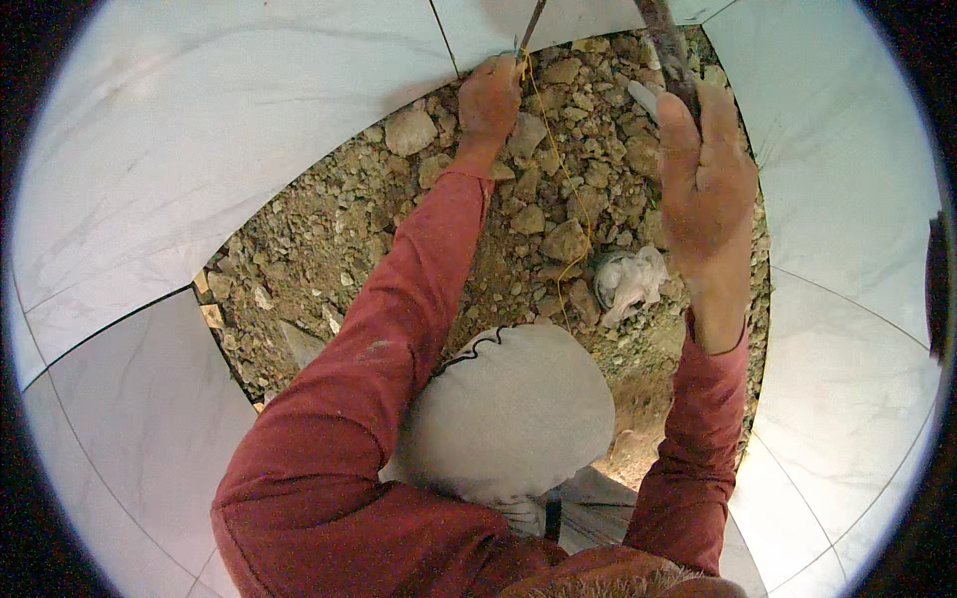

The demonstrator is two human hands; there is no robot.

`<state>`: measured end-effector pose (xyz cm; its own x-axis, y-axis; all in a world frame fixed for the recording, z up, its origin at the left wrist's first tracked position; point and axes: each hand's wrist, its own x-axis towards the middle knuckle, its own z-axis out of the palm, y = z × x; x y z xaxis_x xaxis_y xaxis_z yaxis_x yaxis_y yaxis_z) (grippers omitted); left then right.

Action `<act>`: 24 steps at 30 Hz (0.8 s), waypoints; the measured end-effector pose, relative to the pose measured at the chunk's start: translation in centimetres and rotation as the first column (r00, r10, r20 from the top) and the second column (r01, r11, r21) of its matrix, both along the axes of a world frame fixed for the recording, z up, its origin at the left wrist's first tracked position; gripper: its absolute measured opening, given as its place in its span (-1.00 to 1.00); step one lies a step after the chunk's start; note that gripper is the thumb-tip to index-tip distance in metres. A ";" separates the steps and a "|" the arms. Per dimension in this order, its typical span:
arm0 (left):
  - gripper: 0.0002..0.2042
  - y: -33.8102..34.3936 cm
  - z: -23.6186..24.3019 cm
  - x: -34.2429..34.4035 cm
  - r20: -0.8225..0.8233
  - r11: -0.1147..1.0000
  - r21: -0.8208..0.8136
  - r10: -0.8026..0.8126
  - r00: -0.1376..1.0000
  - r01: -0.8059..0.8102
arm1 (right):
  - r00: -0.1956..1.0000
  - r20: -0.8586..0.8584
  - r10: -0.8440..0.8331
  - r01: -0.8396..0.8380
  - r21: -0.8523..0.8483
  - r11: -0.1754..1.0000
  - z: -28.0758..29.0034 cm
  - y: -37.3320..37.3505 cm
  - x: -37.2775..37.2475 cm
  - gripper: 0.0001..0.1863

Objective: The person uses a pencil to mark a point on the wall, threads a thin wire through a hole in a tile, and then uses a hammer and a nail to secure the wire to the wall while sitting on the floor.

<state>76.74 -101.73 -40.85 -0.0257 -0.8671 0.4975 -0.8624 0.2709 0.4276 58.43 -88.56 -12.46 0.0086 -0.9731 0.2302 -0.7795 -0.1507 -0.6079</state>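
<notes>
My left hand (488,103) is closed at the edge of the far white marble-patterned tile (249,130). It grips a thin dark rod (534,22) that points up and away. From beside its fingertips a thin yellow string (564,164) trails over the rubble toward my knee. My right hand (708,189) is raised on the right, closed round a dark, rough-looking bar (666,45). The bar is blurred and its far end leaves the picture, so its kind is hard to tell.
Broken stones and soil (339,219) fill the gap between the tiles. A crumpled whitish plastic bag (630,281) lies among them. My grey-clad knee (513,414) is in the near middle. More pale tiles (847,369) border the right, and a greyer one (150,369) the left.
</notes>
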 end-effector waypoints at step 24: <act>-0.78 0.3 0.7 0.0 0.036 0.998 0.061 0.019 0.999 -0.021 | 0.982 -0.179 0.065 -0.057 0.052 0.997 -2.3 -2.0 -0.4 -0.67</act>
